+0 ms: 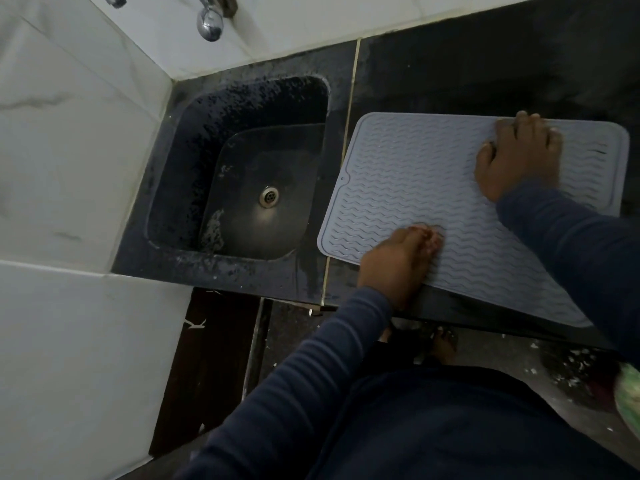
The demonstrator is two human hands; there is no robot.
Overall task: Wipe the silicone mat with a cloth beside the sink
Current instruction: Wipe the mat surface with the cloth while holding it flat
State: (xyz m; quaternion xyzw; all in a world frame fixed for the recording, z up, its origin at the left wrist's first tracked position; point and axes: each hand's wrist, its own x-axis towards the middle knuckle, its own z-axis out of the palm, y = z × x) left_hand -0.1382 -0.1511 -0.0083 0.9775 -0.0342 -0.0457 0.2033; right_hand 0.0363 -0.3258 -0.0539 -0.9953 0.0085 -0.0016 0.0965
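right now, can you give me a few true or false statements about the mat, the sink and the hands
1. The left hand and right hand both touch the mat. True.
2. The mat lies inside the sink. False: it lies on the counter, beside the sink.
3. The drain is uncovered. True.
4. The mat is smooth and red. False: it is grey with wavy ridges.

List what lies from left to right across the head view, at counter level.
white tiled wall → sink → left edge of the silicone mat → left hand, resting on the mat's near part → right hand, at the mat's far edge.
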